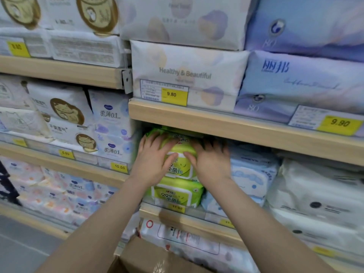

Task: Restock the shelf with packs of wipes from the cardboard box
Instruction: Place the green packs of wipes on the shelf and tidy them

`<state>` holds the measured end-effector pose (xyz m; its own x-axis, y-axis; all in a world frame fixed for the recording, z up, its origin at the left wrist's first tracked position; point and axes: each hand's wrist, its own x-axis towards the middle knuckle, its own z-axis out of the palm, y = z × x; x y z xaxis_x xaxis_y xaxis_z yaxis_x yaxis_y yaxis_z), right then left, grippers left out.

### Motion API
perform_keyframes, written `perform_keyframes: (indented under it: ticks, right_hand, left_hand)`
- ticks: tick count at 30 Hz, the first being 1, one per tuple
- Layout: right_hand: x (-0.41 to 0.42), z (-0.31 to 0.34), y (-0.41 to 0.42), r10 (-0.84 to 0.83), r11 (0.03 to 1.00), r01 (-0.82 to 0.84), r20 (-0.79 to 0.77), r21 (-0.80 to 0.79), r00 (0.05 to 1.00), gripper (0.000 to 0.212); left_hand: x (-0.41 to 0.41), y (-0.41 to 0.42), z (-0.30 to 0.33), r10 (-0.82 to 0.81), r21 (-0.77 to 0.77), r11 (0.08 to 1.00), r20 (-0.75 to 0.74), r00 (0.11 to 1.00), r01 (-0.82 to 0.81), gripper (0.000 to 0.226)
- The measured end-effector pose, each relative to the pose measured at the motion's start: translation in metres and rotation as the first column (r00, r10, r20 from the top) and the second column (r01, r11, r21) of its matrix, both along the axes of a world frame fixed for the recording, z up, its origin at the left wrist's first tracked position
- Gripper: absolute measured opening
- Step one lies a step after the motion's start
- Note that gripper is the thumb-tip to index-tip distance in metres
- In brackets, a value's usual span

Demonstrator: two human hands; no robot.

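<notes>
head view: my left hand [152, 154] and right hand [209, 160] flat, fingers spread, pressing top green wipes pack [177, 148], nothing gripped. pack sits on green stack [177, 192], 12 o'clock of cardboard box [149, 259]. advise even push, keep edges flush.

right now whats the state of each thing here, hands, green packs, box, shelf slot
left hand: fingers spread flat, pressing on the upper green packs
right hand: fingers spread flat, pressing on the same packs
upper green packs: stacked in the slot, partly covered by both hands
bottom green pack: lying at the shelf front, lid closed, untouched
box: open, flap up, below the arms; contents not visible
shelf: green stack nearly reaches the board above
</notes>
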<state>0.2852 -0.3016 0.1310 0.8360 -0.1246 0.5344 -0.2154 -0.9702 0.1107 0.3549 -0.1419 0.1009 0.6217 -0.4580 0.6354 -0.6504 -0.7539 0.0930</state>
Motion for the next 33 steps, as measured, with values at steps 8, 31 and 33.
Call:
perform_keyframes:
  ticks: [8, 31, 33]
  right_hand:
    - [-0.009, 0.015, -0.012, 0.157, 0.979, -0.125, -0.2, 0.164, 0.967, 0.061]
    - [-0.07, -0.039, -0.057, 0.162, 0.971, -0.209, 0.328, 0.114, 0.931, 0.044]
    - [-0.078, -0.047, -0.036, 0.239, 0.927, -0.305, 0.284, 0.217, 0.929, 0.041]
  left_hand:
    - [-0.004, -0.006, 0.011, 0.039, 0.041, 0.998, -0.047, 0.998, -0.037, 0.056]
    - [-0.053, -0.026, -0.008, 0.094, -0.427, 0.891, -0.154, 0.984, -0.152, 0.053]
    - [-0.053, -0.004, -0.017, 0.096, -0.48, 0.846, -0.293, 0.951, -0.233, 0.067]
